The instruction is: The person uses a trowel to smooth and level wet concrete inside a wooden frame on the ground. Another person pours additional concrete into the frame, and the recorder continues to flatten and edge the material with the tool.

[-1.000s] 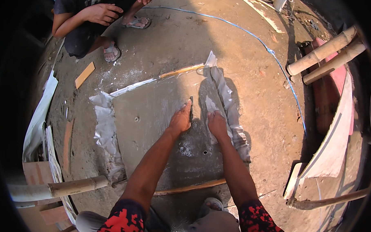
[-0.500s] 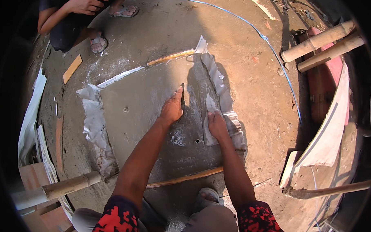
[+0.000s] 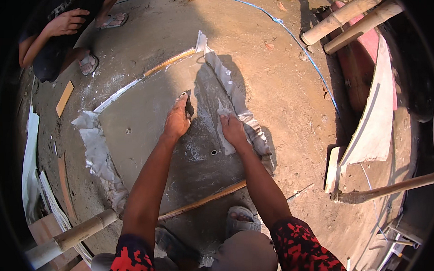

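Observation:
A grey wet cement slab (image 3: 141, 152) lies on the ground in front of me, its surface dark and smooth in places. My left hand (image 3: 177, 121) reaches over its middle, fingers together on a dark flat tool (image 3: 190, 105) that shows only beside the fingertips. Near the slab's right side, my right hand (image 3: 233, 129) is closed low at the surface; what it grips, if anything, is hidden under the fingers. Just beyond that hand runs a crumpled pale plastic sheet (image 3: 228, 82) along the right edge. Another crumpled sheet (image 3: 94, 140) borders the left edge.
Thin wooden strips edge the slab at the far side (image 3: 169, 62) and near side (image 3: 205, 201). A person (image 3: 68, 23) crouches at the far left. Bamboo poles (image 3: 344, 16) stick in from the right, another pole (image 3: 81, 231) from the left. A blue rope (image 3: 315, 65) curves across the ground.
The view has turned slightly, so the slab and surroundings sit further left and higher. Both hands stay at nearly the same spots on the slab.

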